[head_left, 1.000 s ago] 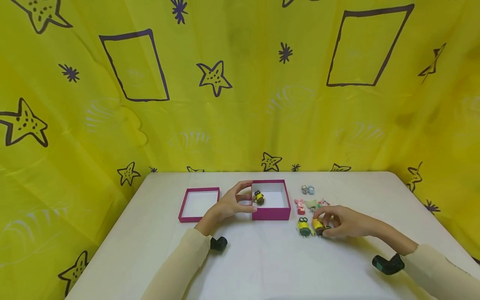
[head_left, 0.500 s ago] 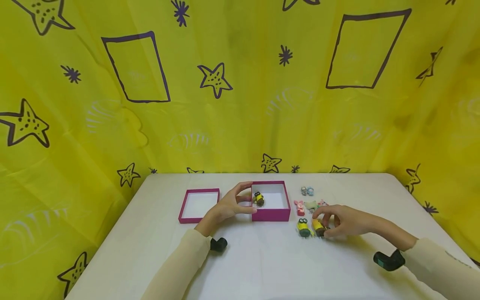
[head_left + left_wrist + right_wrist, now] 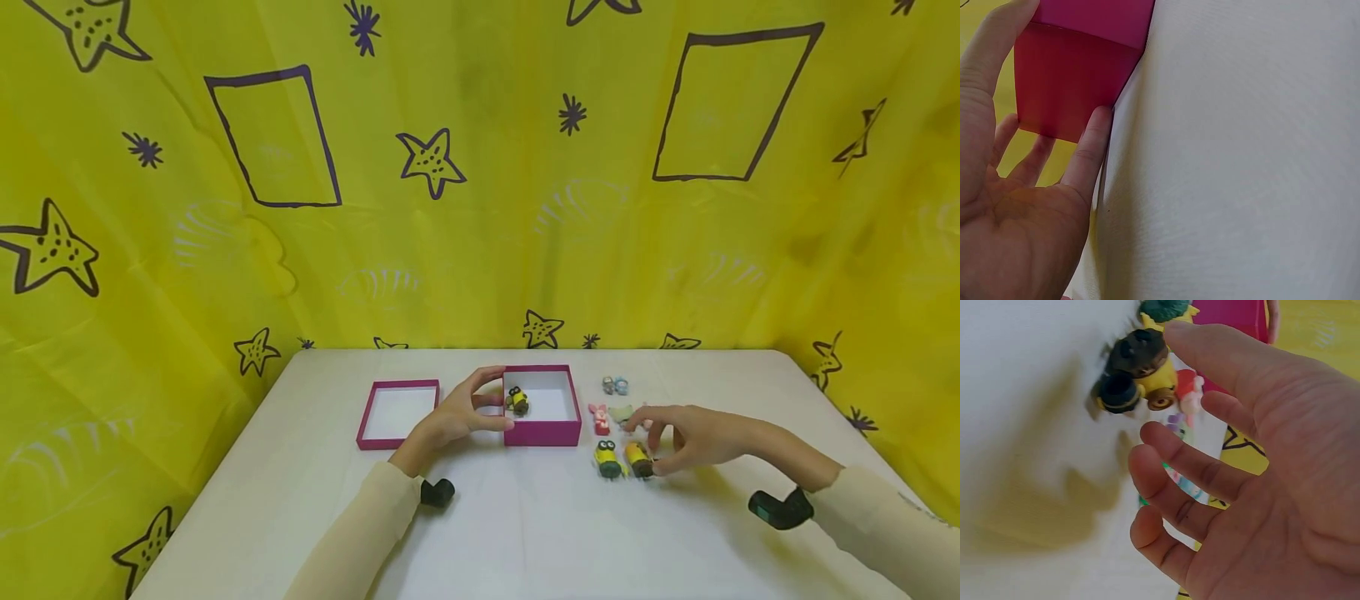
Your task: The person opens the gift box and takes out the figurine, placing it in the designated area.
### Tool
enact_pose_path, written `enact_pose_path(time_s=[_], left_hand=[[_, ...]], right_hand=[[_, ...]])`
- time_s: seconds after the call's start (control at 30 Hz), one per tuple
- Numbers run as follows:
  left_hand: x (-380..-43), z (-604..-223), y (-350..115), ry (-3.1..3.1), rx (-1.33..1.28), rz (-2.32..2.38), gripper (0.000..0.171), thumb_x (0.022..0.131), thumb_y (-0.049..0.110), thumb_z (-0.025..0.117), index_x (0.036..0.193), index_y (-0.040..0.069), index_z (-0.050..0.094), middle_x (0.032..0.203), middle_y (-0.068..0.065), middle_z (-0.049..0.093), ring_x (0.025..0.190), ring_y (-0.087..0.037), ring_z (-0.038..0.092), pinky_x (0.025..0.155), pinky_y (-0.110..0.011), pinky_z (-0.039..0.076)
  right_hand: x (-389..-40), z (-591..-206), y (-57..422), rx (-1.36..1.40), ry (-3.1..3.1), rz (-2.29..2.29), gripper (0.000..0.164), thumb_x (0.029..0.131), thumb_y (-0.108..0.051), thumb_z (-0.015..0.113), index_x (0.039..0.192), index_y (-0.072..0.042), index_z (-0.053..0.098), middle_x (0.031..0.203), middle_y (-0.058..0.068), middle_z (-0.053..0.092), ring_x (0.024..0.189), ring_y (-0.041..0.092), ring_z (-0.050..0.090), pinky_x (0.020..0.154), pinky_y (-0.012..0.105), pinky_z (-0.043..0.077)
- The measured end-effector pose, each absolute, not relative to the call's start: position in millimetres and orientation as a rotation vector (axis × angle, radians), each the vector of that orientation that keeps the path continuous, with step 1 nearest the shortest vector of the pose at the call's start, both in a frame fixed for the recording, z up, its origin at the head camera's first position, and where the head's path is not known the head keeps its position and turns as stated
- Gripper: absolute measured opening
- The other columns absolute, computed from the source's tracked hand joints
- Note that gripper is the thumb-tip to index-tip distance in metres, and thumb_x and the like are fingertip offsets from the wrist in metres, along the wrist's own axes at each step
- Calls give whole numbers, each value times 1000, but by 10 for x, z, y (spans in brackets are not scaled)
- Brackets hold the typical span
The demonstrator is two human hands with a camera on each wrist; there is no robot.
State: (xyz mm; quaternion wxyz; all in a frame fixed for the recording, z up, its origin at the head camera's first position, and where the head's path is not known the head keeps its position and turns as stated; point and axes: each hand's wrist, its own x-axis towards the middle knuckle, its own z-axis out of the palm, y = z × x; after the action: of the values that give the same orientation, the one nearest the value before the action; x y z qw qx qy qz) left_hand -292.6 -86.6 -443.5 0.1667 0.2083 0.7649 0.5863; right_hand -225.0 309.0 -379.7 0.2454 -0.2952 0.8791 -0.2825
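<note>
My left hand (image 3: 457, 412) spans the left side of a small magenta box (image 3: 542, 433), thumb at its near corner and fingers reaching to the far one. The left wrist view shows the hand (image 3: 1029, 219) against the box's outer walls (image 3: 1060, 75). A yellow-and-brown minion figure (image 3: 517, 401) stands inside, by the left wall. Right of the box, my right hand (image 3: 701, 437) hovers with bent fingers spread beside another yellow-and-brown minion figure (image 3: 638, 458). In the right wrist view that figure (image 3: 1141, 355) lies beyond the thumb tip, nothing between the fingers.
A yellow-and-green minion figure (image 3: 607, 460) is left of the right hand. Behind are a pink figure (image 3: 600, 419), a pale green one (image 3: 621, 412) and two small bluish ones (image 3: 621, 386). The box lid (image 3: 381, 444) lies at left on the white table (image 3: 495, 533).
My right hand's fingers have loosened and lifted off the yellow-and-brown minion figure, which shows more fully. The left hand and the box hold their place.
</note>
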Motion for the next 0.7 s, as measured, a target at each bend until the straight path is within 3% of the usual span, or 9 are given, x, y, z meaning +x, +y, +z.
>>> enact_pose_path(time_s=[0.33,0.7], left_hand=[[-2896,-4415,-861,2172,598,1685,86,84,13,86,155,30,40,164,-3,35,137,-31,50,107,-52,47],[-2903,-4426,-860,2175,621,1685,86,85,11,86,155,30,40,164,-1,35,136,-30,51,105,-49,48]], right_hand=[[-2268,-3539,3070,-773,2443,-709,62,93,-29,78,144,-13,47,121,11,63,85,23,58,71,33,51],[-2296,-3375,3059,-886,2513,-728,65,93,-36,78,147,-21,44,123,12,64,84,16,62,70,32,53]])
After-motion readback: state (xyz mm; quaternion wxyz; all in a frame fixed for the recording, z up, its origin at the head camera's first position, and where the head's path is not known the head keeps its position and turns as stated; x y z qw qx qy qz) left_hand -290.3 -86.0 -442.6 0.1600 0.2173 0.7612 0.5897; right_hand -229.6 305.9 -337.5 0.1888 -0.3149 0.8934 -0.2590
